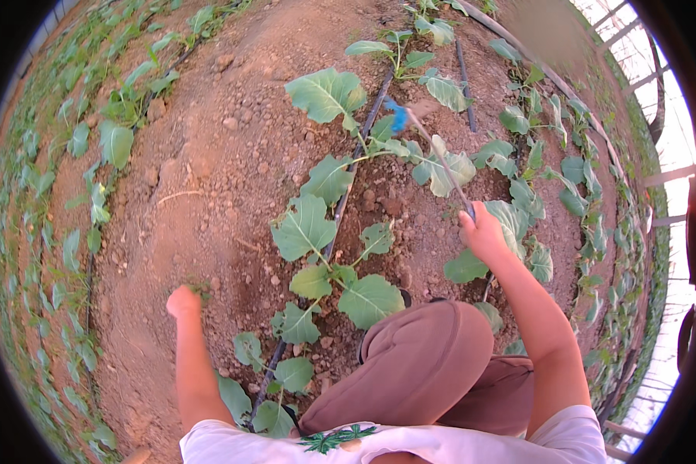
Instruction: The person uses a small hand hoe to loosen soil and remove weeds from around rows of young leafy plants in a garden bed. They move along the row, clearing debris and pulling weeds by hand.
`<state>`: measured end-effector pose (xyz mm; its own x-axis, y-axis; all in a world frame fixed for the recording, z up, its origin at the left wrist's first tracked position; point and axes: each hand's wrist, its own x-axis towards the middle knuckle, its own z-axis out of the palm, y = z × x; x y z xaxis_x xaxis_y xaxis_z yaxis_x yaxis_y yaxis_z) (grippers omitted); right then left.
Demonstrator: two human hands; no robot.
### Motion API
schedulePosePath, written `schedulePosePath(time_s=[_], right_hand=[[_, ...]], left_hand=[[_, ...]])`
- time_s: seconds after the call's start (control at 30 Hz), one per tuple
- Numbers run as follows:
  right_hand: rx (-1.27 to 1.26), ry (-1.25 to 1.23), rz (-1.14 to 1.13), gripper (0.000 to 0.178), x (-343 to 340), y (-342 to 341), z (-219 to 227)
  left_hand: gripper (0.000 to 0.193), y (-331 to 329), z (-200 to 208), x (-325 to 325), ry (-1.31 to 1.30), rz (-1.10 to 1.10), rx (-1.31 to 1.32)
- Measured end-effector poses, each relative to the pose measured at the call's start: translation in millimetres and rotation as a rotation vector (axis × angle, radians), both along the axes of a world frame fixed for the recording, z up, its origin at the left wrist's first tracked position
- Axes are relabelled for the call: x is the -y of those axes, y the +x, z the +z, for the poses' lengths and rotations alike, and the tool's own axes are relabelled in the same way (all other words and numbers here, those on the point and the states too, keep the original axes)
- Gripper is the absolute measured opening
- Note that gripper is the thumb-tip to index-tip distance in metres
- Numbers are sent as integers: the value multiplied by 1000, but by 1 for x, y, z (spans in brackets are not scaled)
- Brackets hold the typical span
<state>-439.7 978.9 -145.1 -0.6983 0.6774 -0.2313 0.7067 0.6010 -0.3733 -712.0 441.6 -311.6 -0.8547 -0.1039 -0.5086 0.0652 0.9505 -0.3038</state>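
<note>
My right hand is closed around the end of a thin-handled hoe. Blue material is wrapped near the tool's far end, and its head is blurred, held over the leafy row. Out to the left, low over bare soil, my left hand is closed on a small green weed, whose leaves stick out past the fingers. Between my hands grows a broad-leaved plant with large pale green leaves. Another leafy plant stands farther up the same row, beyond the hoe.
A black drip pipe runs along the row between the plants. More leafy rows grow at the left and right. My bent knee is close to the middle plants. Brown soil with small clods lies between the rows.
</note>
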Motion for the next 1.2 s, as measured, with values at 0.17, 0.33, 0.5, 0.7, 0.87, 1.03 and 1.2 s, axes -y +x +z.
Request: schedulePosePath(time_s=[0.17, 0.33, 0.5, 0.7, 0.87, 1.03, 1.2], right_hand=[[-63, 106, -48, 27, -45, -30, -44], [71, 202, 9, 28, -80, -109, -72], [116, 277, 36, 28, -107, -191, -107], [173, 128, -53, 24, -129, -269, -152], [164, -25, -61, 24, -127, -258, -171], [291, -29, -4, 19, -105, -211, -132], [398, 137, 125, 20, -117, -186, -108]], left_hand=[[50, -31, -49, -119, 602, -381, -507], [54, -50, -96, -176, 469, -229, -620], [49, -47, -96, -190, 412, -157, -684], [48, -46, -90, -194, 363, -218, -701], [48, -48, -90, -199, 367, -230, -721], [51, -50, -89, -195, 371, -234, -758], [51, -49, -92, -195, 386, -248, -784]])
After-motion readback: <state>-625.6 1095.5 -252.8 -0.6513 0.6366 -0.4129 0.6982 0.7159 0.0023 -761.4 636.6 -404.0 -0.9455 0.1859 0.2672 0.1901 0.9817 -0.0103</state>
